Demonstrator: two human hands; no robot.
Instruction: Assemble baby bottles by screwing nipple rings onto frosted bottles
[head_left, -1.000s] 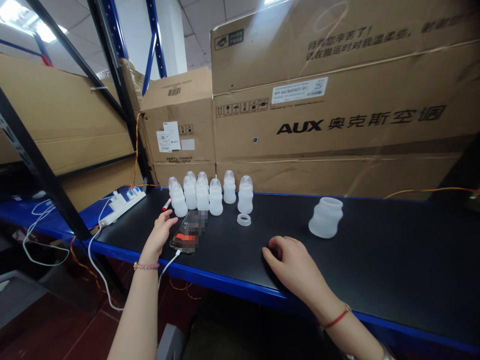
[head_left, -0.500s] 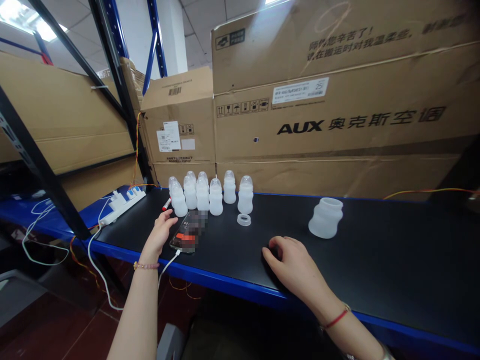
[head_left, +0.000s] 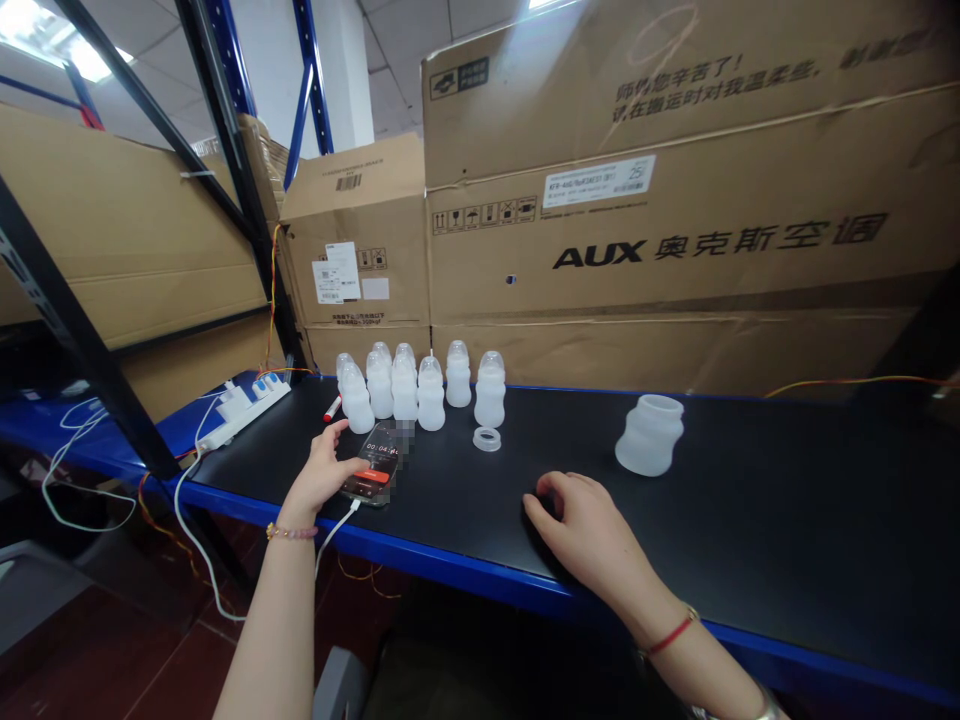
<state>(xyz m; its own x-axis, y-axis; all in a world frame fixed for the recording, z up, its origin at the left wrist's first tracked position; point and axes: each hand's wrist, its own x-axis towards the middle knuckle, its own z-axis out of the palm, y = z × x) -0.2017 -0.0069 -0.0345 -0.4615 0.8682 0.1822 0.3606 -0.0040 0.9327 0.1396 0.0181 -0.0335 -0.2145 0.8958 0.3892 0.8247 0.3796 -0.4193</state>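
My left hand (head_left: pixel 321 470) rests on the black bench top, its thumb stretched onto the screen of a phone (head_left: pixel 377 462) that lies flat and has a white cable plugged in; the other fingers are apart. My right hand (head_left: pixel 589 535) lies palm down near the bench's front edge, fingers loosely curled over a small dark thing that I cannot make out. Several capped translucent white bottles (head_left: pixel 420 388) stand in a cluster behind the phone. A loose ring (head_left: pixel 487 439) lies beside them. One open bottle body (head_left: pixel 649 434) stands apart to the right.
Large cardboard boxes (head_left: pixel 675 230) wall off the back of the bench (head_left: pixel 787 520). A white power strip (head_left: pixel 244 408) with cables and a red marker (head_left: pixel 332 408) lie at the left. Dark and blue rack posts (head_left: pixel 75 330) stand at the left.
My left thumb has moved right onto the phone's screen. The right hand has stayed where it was.
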